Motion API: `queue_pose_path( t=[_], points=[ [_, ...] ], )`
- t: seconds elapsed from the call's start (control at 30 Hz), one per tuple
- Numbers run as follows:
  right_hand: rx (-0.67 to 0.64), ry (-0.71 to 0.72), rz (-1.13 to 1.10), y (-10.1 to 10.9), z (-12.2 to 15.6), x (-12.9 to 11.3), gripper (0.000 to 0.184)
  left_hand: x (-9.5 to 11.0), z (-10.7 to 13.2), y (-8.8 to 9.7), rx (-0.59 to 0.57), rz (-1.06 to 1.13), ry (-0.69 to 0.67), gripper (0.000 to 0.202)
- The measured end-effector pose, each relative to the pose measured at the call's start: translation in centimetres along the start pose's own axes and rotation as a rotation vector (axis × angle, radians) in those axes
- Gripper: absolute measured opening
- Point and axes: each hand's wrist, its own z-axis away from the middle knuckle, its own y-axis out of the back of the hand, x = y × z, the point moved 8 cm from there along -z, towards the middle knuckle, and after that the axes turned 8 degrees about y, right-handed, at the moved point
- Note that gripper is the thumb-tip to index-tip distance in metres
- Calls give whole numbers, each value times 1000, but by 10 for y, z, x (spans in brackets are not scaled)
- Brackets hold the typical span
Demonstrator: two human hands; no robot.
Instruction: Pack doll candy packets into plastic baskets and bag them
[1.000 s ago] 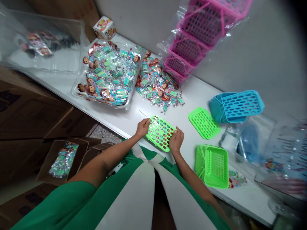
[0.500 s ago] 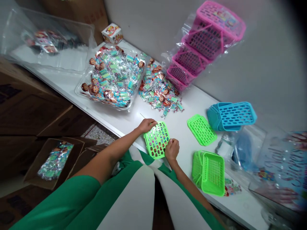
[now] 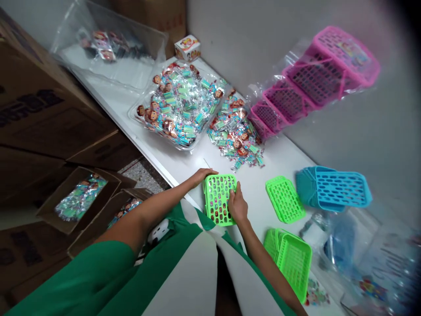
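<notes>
A green plastic basket with a slotted lid lies at the near edge of the white table, with small colourful packets showing through its holes. My left hand curls round its far left corner. My right hand grips its right side, fingers pressed on the lid. Both hands are closed on the basket.
A loose green lid, stacked green baskets, stacked blue baskets and bagged pink baskets lie to the right. A clear tray and a loose pile of doll packets lie beyond. Open cartons with packets stand on the floor at left.
The green basket has been turned between my hands and drawn closer to the table's edge. My head has swung left, so everything sits further right in view.
</notes>
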Motion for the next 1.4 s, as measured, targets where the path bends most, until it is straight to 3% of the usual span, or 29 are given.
queue_pose_path(
  t=[0.07,0.17,0.27,0.47,0.63,0.83,0.9,1.13,1.27,1.4],
  points=[
    [12,8,5,-1,1,2,61,-9,15,7,-56,158,6,45],
    [28,18,-2,0,1,3,60,-20,34,7,-209,425,6,58],
    [33,20,-10,0,0,2,60,-29,40,4,-268,485,-7,69],
    [36,16,31,0,0,-1,60,-31,32,-1,-82,289,-134,72],
    [196,167,189,10,4,-15,58,-27,31,-6,98,151,-197,70],
    [159,247,321,9,5,-26,57,-17,48,11,364,-145,-217,49],
    [155,250,341,9,5,-29,56,-23,50,11,339,-139,-152,50],
    [130,247,365,8,4,-35,55,-40,52,-1,33,234,-71,66],
    [134,256,332,7,5,-36,56,-46,54,-1,49,296,42,67],
    [137,254,288,6,5,-35,56,-43,51,-2,147,247,2,64]
  ],
)
